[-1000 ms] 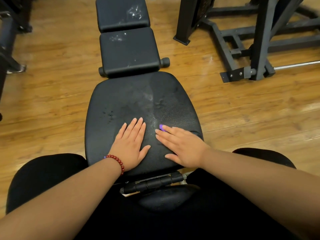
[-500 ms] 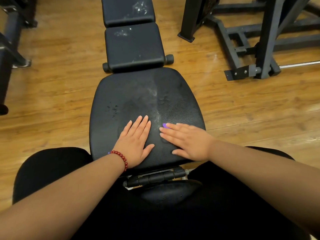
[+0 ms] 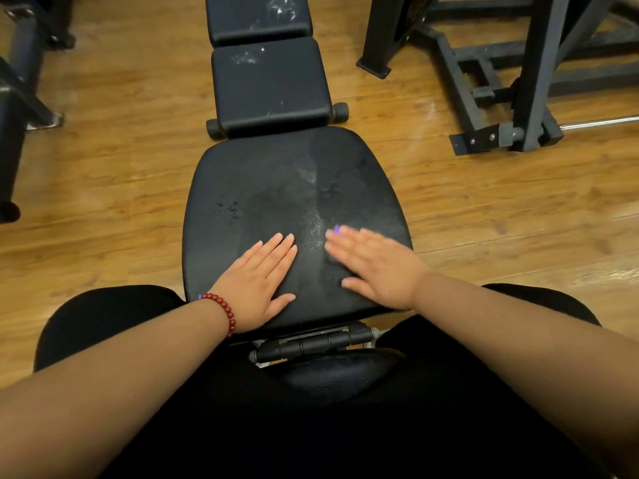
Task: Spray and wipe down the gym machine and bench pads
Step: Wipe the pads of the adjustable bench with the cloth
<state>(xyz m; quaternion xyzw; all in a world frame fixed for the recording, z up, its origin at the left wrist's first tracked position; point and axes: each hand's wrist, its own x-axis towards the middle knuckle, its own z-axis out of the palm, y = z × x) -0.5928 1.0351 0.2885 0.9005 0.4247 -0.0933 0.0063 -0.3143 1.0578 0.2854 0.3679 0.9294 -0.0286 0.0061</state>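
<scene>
A black bench seat pad lies straight ahead, with pale wet streaks down its middle. My left hand, a red bead bracelet at its wrist, rests flat on the pad's near half with straight fingers. My right hand lies flat beside it to the right, slightly blurred, with a small purple thing showing at its fingertips. Beyond the seat are two more black pads, the nearer and the farther, both flecked with white spots. No spray bottle is in view.
A black steel machine frame with a chrome bar stands on the wooden floor at the right. Another dark machine's legs stand at the left edge. My black-clad knees flank the bench's near end.
The view has drifted a little, with the bench sitting slightly higher in frame. My right hand has shifted a little and is now blurred with motion. My left hand stays flat on the pad.
</scene>
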